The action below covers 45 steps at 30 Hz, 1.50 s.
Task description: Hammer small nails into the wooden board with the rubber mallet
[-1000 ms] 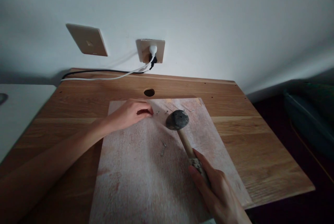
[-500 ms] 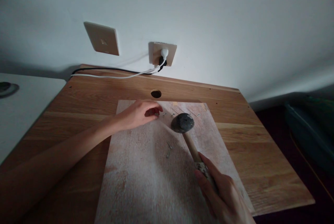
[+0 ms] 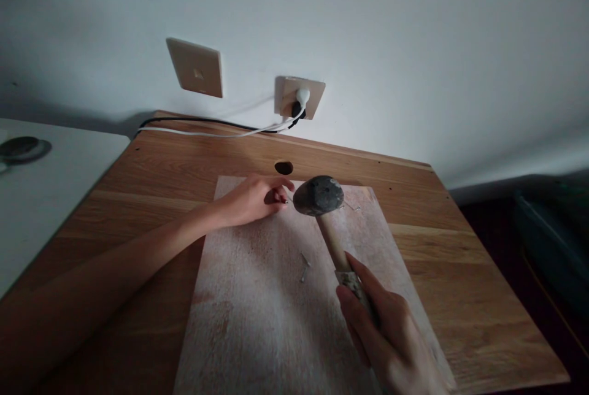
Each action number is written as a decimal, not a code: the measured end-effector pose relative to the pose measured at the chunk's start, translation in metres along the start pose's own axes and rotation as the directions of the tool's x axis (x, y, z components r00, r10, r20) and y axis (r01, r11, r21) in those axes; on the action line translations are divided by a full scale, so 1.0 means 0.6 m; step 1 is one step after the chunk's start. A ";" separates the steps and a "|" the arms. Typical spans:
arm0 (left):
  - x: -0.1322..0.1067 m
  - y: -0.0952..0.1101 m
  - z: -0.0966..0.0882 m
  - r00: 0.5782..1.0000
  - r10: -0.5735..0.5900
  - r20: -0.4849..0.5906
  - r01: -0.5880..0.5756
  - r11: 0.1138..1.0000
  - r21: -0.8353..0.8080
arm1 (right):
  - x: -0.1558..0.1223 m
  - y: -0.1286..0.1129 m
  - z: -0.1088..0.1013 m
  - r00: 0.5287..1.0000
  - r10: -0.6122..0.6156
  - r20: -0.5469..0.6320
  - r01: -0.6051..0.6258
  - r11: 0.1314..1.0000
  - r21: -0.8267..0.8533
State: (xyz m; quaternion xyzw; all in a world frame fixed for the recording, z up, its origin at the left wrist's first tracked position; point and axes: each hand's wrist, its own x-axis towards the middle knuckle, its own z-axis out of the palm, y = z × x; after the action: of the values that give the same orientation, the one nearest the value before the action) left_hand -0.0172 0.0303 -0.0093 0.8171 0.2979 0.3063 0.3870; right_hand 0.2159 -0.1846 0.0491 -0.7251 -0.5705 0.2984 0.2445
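My right hand (image 3: 389, 337) grips the wooden handle of a hammer (image 3: 319, 196). Its dark round head hovers over the far part of a pale, worn board (image 3: 257, 315) lying on the wooden desk (image 3: 151, 168). My left hand (image 3: 252, 200) rests on the board just left of the hammer head, its fingers pinched on a small nail (image 3: 286, 201) that stands on the board. Two loose nails (image 3: 304, 267) lie on the board beside the hammer handle. Another nail (image 3: 353, 205) shows right of the head.
A round cable hole (image 3: 283, 167) sits in the desk beyond the board. White and black cables (image 3: 216, 130) run along the back edge to a wall socket (image 3: 299, 97). A blank wall plate (image 3: 196, 67) hangs to its left. A white surface (image 3: 41, 180) adjoins the desk's left side.
The hammer head has risen and moved left toward my left hand. The view has shifted left. My left hand keeps its pinch at the board's far edge.
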 end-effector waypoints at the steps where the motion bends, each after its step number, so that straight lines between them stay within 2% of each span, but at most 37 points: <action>1: 0.000 0.000 -0.001 1.000 0.002 0.002 -0.002 1.000 0.000 | 0.001 -0.004 0.003 1.000 -0.004 0.008 0.004 1.000 0.016; 8: -0.002 0.003 -0.003 1.000 -0.018 -0.019 0.019 0.999 0.026 | 0.019 -0.024 0.017 0.994 -0.059 0.096 0.052 0.996 0.073; 13: -0.001 0.003 -0.006 1.000 -0.016 0.019 0.015 1.000 0.025 | 0.012 -0.010 0.014 0.995 -0.065 0.075 0.062 0.997 0.041; 15: -0.002 0.008 -0.010 1.000 0.017 -0.004 -0.017 0.997 0.076 | 0.000 0.007 0.009 0.999 -0.030 0.035 0.030 0.999 0.024; 18: -0.009 0.035 -0.011 0.988 0.152 -0.026 -0.143 0.968 0.204 | -0.019 0.041 -0.001 1.000 0.008 -0.028 -0.008 1.000 -0.017; 19: -0.013 0.048 -0.008 0.977 0.213 0.000 -0.207 0.948 0.240 | -0.024 0.052 -0.004 0.999 0.010 -0.036 -0.011 1.000 -0.022; 21: -0.023 0.075 0.005 0.932 0.335 0.140 -0.362 0.883 0.298 | -0.030 0.069 -0.008 0.998 0.017 -0.052 -0.019 1.000 -0.023; 23: -0.034 0.099 0.025 0.845 0.442 0.302 -0.532 0.754 0.385 | -0.030 0.079 -0.009 0.997 0.038 -0.073 -0.040 0.999 -0.016; 25: -0.044 0.115 0.047 0.776 0.482 0.406 -0.630 0.603 0.489 | -0.027 0.081 -0.006 0.994 0.071 -0.083 -0.071 0.997 -0.002; 27: -0.052 0.122 0.065 0.759 0.496 0.422 -0.646 0.491 0.584 | -0.024 0.079 -0.003 0.992 0.088 -0.094 -0.087 0.996 0.015; 29: -0.056 0.125 0.074 0.761 0.515 0.395 -0.632 0.450 0.631 | -0.025 0.074 -0.001 0.990 0.084 -0.109 -0.081 0.996 0.035; 33: -0.052 0.131 0.058 0.765 0.513 0.389 -0.636 0.508 0.581 | -0.034 0.059 -0.004 0.998 0.050 -0.033 -0.048 0.997 0.056; 37: -0.055 0.121 0.017 0.814 0.459 0.356 -0.580 0.604 0.546 | -0.040 0.047 -0.009 1.000 -0.001 0.026 0.000 0.999 0.043; 39: -0.058 0.100 -0.002 0.857 0.442 0.266 -0.512 0.662 0.548 | -0.040 0.046 -0.009 0.999 0.013 0.050 -0.015 0.999 0.042; 42: -0.058 0.055 -0.020 0.926 0.376 0.024 -0.338 0.802 0.493 | -0.038 0.053 -0.007 0.997 0.039 0.062 -0.041 0.999 0.033; 45: -0.051 0.014 -0.026 0.953 0.289 -0.089 -0.221 0.866 0.449 | -0.040 0.062 -0.006 0.998 0.044 0.045 -0.044 0.999 0.012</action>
State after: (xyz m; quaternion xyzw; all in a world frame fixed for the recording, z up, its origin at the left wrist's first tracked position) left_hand -0.0463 0.0107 -0.0030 0.8888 0.2766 0.3425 0.1274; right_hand 0.2396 -0.2166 0.0292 -0.7290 -0.5577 0.3235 0.2300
